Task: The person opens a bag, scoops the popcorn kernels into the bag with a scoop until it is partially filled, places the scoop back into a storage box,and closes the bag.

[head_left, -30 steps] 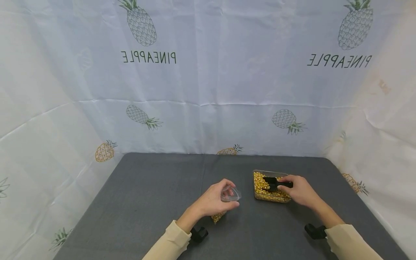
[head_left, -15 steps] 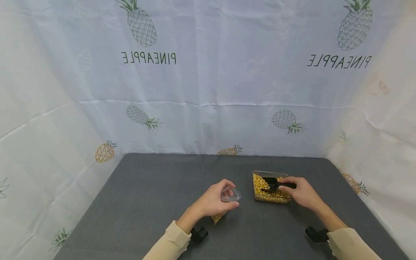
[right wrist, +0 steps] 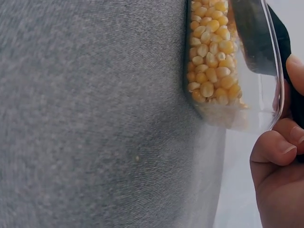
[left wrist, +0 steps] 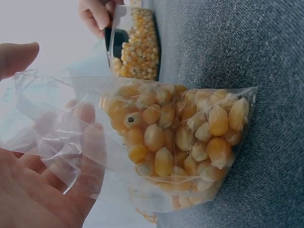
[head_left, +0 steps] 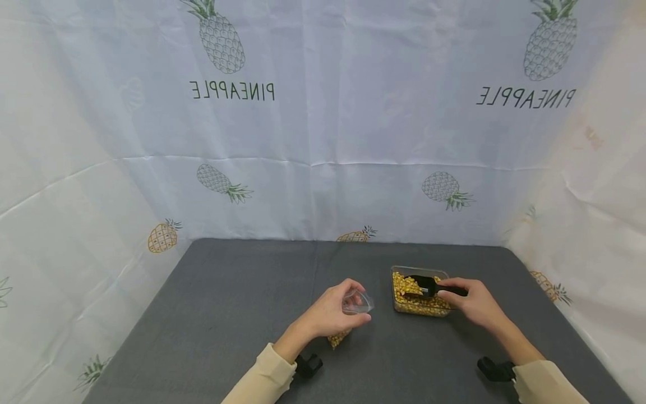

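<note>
My left hand (head_left: 330, 311) curls round the mouth of a clear plastic bag (left wrist: 175, 137), its thumb spread from the fingers so the top gapes. Corn kernels fill the bag's lower part, which stands on the table in the left wrist view. To the right, a clear rectangular box (head_left: 419, 267) holds more corn kernels (right wrist: 211, 57). The fingers and thumb of my right hand (head_left: 476, 303) pinch the handle of a black scoop (head_left: 429, 285) over the box's right side. Kernels lie in the scoop's bowl, still within the box's rim.
A dark grey cloth covers the table (head_left: 227, 314). White curtains (head_left: 323, 129) printed with pineapples hang behind and at both sides. Black camera mounts (head_left: 309, 366) sit at both wrists, low over the table.
My right hand has drawn the scoop a little to the right and tilted it up, and kernels now show in its bowl. The left hand and bag have stayed in place.
</note>
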### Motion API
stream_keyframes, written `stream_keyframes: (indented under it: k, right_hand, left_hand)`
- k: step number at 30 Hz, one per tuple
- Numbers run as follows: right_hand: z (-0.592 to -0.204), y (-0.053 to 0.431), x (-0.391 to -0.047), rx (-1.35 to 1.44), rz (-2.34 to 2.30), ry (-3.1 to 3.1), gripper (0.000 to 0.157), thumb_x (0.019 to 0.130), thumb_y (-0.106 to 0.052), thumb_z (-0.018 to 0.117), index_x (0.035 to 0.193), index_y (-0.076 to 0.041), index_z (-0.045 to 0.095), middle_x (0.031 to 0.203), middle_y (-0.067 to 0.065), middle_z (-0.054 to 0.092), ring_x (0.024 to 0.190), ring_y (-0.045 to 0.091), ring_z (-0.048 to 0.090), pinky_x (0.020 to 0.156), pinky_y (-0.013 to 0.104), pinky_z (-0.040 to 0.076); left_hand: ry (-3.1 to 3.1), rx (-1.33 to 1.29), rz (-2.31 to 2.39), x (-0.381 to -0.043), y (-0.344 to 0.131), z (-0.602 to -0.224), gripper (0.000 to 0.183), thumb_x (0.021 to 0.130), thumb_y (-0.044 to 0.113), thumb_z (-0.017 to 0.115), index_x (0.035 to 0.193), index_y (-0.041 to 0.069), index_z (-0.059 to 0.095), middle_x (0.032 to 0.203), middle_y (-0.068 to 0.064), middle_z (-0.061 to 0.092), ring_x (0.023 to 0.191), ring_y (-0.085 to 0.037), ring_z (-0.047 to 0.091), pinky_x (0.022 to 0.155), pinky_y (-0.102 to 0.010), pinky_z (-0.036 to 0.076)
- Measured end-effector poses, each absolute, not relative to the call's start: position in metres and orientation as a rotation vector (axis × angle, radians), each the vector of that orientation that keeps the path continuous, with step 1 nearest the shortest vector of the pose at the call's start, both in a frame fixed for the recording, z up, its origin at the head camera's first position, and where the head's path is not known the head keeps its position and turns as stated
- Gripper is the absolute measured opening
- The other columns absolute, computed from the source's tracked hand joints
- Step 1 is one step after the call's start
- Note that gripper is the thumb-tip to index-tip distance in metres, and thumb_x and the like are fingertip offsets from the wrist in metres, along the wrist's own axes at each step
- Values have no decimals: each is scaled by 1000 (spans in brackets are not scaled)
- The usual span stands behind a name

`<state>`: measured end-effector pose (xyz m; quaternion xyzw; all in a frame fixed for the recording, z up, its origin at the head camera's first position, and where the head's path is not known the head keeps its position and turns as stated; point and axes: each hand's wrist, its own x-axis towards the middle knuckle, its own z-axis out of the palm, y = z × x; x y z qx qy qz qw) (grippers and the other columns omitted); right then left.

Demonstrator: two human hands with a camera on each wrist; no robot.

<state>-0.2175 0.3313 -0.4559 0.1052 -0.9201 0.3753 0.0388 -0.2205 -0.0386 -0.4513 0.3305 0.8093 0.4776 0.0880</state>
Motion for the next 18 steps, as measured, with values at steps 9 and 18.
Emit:
stream_keyframes:
  k: [9, 18]
  right_hand:
    - [-458, 336, -216, 292, 1274, -2794, 40, 100, -28, 68, 130, 0, 67, 132, 27, 61, 118, 47, 59, 84, 49, 56]
    - [-457, 338, -213, 264, 1433, -2743, 43, 100, -25, 68, 132, 3, 63, 134, 29, 60, 99, 8, 67, 78, 33, 57]
  left_hand:
    - [2410, 972, 1417, -221, -38, -451, 48, 95, 35, 72, 132, 10, 54, 107, 4, 60, 97, -7, 62, 88, -27, 54]
    - [2410, 978, 1419, -221, -38, -450, 50, 95, 35, 72, 133, 8, 54, 108, 3, 60, 96, -7, 62, 88, -27, 54]
